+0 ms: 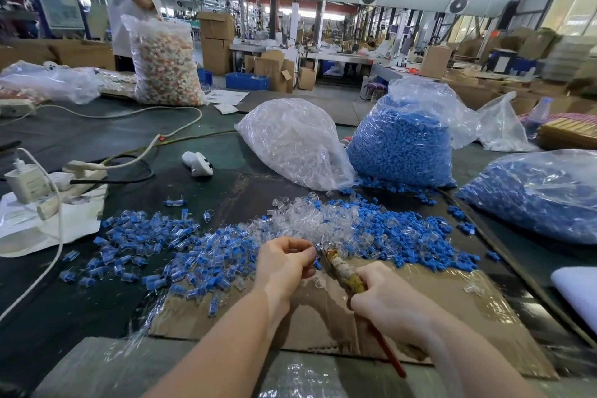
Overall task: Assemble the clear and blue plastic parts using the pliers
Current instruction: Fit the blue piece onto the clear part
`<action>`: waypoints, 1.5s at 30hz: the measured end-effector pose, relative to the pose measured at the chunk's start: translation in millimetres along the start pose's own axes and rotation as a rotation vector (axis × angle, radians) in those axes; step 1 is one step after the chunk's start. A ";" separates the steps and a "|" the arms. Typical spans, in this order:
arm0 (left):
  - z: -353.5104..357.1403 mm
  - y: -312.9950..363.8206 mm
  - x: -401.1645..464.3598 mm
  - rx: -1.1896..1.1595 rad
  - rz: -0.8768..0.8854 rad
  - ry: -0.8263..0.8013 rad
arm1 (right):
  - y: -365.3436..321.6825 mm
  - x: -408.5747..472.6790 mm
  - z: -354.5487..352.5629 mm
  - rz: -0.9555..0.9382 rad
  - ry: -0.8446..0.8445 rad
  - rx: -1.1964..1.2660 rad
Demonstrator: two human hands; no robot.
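Factory floor stretches behind a dark tabletop (pixel 200 152) with a flattened sheet of cardboard (pixel 323 310) at its near edge. Over that cardboard the left hand (pixel 284 263) has its fingers curled, pinching a small part at the nose of the pliers (pixel 339 265); whether that part is clear, blue or both is too small to tell. The right hand (pixel 384 297) is wrapped tight around the pliers' handles, one red handle poking out below the palm. Just beyond the hands lie loose clear parts (pixel 300 220) in the middle, loose blue parts (pixel 403 236) to the right, and what look like joined pieces (pixel 155 236) spread to the left. Farther back stand a bag of clear parts (pixel 297 142) and a bag of blue parts (pixel 403 145), touching each other. These pieces look light, hard and slick, probably brittle if squeezed too hard, so a fingertip pinch on the body, keeping the mating end free for the tool, seems the sound hold.
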State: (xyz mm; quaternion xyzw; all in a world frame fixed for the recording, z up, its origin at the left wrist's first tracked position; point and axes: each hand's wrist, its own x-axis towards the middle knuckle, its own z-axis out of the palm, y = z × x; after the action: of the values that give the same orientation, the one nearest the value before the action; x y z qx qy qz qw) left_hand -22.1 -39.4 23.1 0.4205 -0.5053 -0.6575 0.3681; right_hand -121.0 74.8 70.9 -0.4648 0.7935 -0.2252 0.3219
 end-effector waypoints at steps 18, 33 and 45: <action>-8.9 -0.6 -2.1 -0.013 -0.012 -0.021 | 8.2 -7.6 -5.3 0.043 -0.066 0.205; -75.7 -0.5 26.4 0.951 0.464 0.376 | 79.1 27.6 -11.7 0.117 0.502 -0.533; -32.6 -17.0 8.1 0.974 0.642 0.114 | 79.4 31.0 -7.1 0.154 0.509 -0.590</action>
State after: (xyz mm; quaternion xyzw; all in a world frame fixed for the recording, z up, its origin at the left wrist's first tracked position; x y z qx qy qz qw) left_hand 3.9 -54.6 0.6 0.4020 -0.8306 -0.1817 0.3399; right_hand -184.3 84.9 14.3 -0.4057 0.9111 -0.0708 -0.0164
